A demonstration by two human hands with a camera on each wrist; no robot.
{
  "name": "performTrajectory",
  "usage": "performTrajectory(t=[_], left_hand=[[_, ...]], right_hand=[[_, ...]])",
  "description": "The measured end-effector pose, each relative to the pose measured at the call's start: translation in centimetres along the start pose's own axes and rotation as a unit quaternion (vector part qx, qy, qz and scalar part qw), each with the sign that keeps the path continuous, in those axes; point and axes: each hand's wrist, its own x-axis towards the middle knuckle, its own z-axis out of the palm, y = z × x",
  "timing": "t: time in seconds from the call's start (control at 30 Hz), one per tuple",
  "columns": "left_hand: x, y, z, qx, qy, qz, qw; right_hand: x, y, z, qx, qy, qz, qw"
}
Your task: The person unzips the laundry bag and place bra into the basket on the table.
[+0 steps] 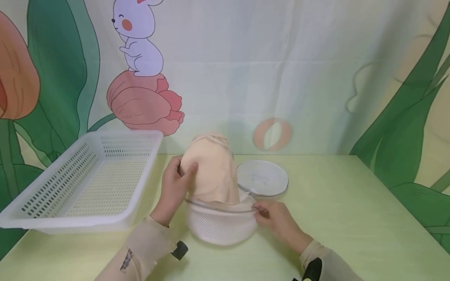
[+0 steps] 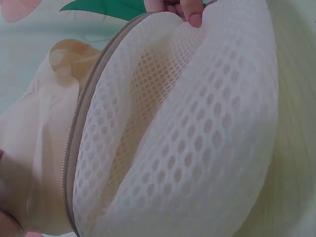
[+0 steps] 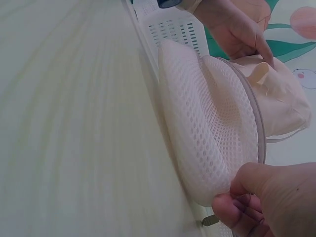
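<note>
A white mesh laundry bag (image 1: 222,226) with a grey zipper round its rim stands on the table, its round lid (image 1: 263,177) folded back behind it. A beige cloth garment (image 1: 212,171) rises out of the opening, its lower part hidden inside the bag. My left hand (image 1: 177,185) grips the garment's left side, thumb in front and fingers behind. With thumb and fingertips my right hand (image 1: 279,220) pinches the bag's rim at the right. Close by these fingers, in the right wrist view, hangs a zipper pull (image 3: 211,220). The mesh wall (image 2: 197,128) bulges and folds inward in the left wrist view.
To the left stands a white plastic basket (image 1: 140,195) with slotted sides. The pale green table (image 1: 351,218) extends to the right of the bag. Behind it hangs a curtain (image 1: 225,78) printed with a rabbit and tulips.
</note>
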Motion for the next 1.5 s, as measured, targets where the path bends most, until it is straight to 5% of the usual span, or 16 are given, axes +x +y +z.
performTrajectory(t=[0.8,1.5], left_hand=[[0.4,3.9,-1.0,0.086,-0.014,0.159,0.9835],[1.1,7.0,-6.7,0.156,0.087,0.172,0.9688]], right_hand=[[0.0,0.1,-0.1,0.008,-0.004,0.01,1.0],[0.0,0.3,0.2,0.015,0.0,0.023,1.0]])
